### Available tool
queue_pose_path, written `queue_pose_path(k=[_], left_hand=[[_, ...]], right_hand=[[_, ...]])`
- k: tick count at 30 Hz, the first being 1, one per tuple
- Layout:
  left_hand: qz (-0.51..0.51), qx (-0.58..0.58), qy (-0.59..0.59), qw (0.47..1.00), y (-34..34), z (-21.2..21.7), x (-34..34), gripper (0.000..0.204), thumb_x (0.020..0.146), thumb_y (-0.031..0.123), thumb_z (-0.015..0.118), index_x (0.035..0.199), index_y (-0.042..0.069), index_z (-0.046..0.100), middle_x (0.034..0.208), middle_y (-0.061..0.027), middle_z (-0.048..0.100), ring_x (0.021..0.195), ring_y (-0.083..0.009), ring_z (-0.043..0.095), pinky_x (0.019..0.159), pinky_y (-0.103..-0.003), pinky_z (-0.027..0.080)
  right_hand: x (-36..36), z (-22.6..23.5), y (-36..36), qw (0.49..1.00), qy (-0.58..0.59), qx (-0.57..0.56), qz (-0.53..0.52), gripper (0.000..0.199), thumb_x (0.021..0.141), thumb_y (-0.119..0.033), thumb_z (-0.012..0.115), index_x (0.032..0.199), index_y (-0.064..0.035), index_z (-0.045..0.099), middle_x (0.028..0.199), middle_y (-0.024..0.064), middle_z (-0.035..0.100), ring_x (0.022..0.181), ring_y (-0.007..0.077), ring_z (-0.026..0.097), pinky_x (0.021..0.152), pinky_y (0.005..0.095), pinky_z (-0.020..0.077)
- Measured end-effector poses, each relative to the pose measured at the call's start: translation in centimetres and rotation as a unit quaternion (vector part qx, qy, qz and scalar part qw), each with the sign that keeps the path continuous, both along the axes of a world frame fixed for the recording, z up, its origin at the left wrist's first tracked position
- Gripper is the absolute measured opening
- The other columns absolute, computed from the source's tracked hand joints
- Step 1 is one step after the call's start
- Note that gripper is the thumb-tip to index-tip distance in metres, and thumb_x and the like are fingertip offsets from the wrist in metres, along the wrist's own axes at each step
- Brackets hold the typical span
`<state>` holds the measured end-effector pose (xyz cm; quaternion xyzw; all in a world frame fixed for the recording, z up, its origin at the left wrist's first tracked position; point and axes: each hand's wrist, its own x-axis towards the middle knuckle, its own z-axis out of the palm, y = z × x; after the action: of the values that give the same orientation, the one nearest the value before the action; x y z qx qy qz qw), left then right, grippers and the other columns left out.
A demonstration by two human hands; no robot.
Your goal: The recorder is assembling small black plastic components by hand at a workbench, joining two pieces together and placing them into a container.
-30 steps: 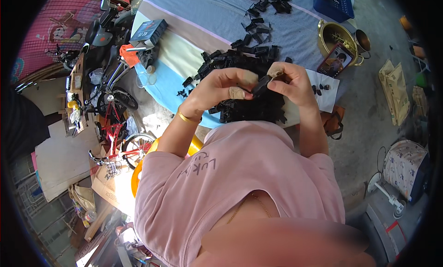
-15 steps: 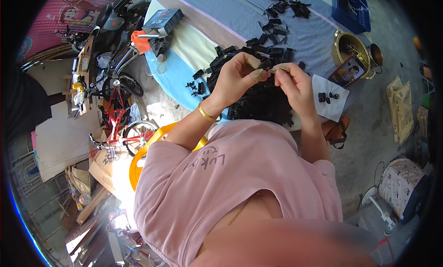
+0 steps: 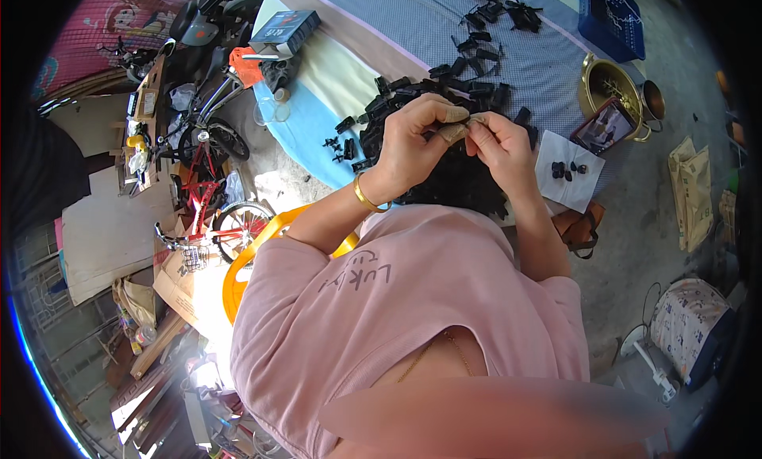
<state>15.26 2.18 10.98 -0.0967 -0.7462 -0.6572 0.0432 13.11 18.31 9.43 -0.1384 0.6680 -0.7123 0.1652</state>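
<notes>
My left hand and my right hand meet over the cloth-covered table, both closed in a pinch with fingertips touching. Beige covers wrap some of the thumbs and fingers. Whatever they pinch is too small and too hidden to name. Below and beyond them spreads a heap of black plastic parts, partly covered by my hands. More black clip-like parts trail away toward the far side. Close to my right hand lies a white paper sheet with several small dark pieces on it.
Right of the heap, a phone leans on a brass pot. A blue basket stands beyond it. A blue box and orange bag sit far left. Left on the floor are a red bicycle and yellow chair.
My fingertips have drawn closer together, and the left fingers have folded further in. A dark piece seen by the left fingertips is now hidden. The view has shifted slightly.
</notes>
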Motion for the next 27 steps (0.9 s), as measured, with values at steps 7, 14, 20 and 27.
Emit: queue_pose_path(k=[7, 14, 20, 27], left_hand=[[0.037, -0.227, 0.065, 0.971, -2.0, -1.5, -0.6, 0.030, 0.069, -0.003, 0.067, 0.098, 0.003, 0.059, 0.088, -0.0093, 0.062, 0.077, -0.0153, 0.060, 0.069, -0.024, 0.048], [0.115, -0.209, -0.084, 0.968, -6.8, -7.4, -2.8, 0.021, 0.073, 0.003, 0.059, 0.094, 0.003, 0.062, 0.085, -0.0126, 0.064, 0.076, -0.0208, 0.062, 0.070, -0.028, 0.047], [0.125, -0.170, -0.166, 0.963, -9.0, -10.5, -2.7, 0.022, 0.076, 0.003, 0.058, 0.098, -0.002, 0.061, 0.086, -0.0060, 0.063, 0.079, -0.0099, 0.058, 0.073, -0.022, 0.046], [0.111, -0.051, -0.194, 0.973, -8.4, -9.5, -2.8, 0.024, 0.079, 0.003, 0.055, 0.102, -0.005, 0.057, 0.091, -0.0101, 0.062, 0.078, -0.0150, 0.061, 0.074, -0.026, 0.049]], right_hand=[[-3.7, -3.7, -0.1, 0.991, -0.012, 0.071, 0.116, 0.015, 0.086, -0.013, 0.054, 0.090, 0.0000, 0.061, 0.067, -0.0019, 0.055, 0.059, 0.0042, 0.048, 0.054, 0.0181, 0.0375], [-13.8, -12.1, -1.3, 0.835, 0.163, 0.513, -0.117, 0.033, 0.074, -0.032, 0.062, 0.092, -0.0042, 0.063, 0.088, 0.0154, 0.064, 0.082, 0.0337, 0.060, 0.071, 0.0406, 0.0480], [-16.2, -16.6, -2.0, 0.799, 0.125, 0.582, -0.084, 0.029, 0.073, -0.031, 0.062, 0.088, -0.0059, 0.064, 0.086, 0.0174, 0.063, 0.082, 0.0350, 0.060, 0.070, 0.0437, 0.0480], [-13.8, -13.1, 1.2, 0.862, 0.138, 0.460, -0.160, 0.028, 0.071, -0.030, 0.062, 0.082, -0.0036, 0.064, 0.077, 0.0144, 0.064, 0.075, 0.0328, 0.061, 0.066, 0.0412, 0.0481]])
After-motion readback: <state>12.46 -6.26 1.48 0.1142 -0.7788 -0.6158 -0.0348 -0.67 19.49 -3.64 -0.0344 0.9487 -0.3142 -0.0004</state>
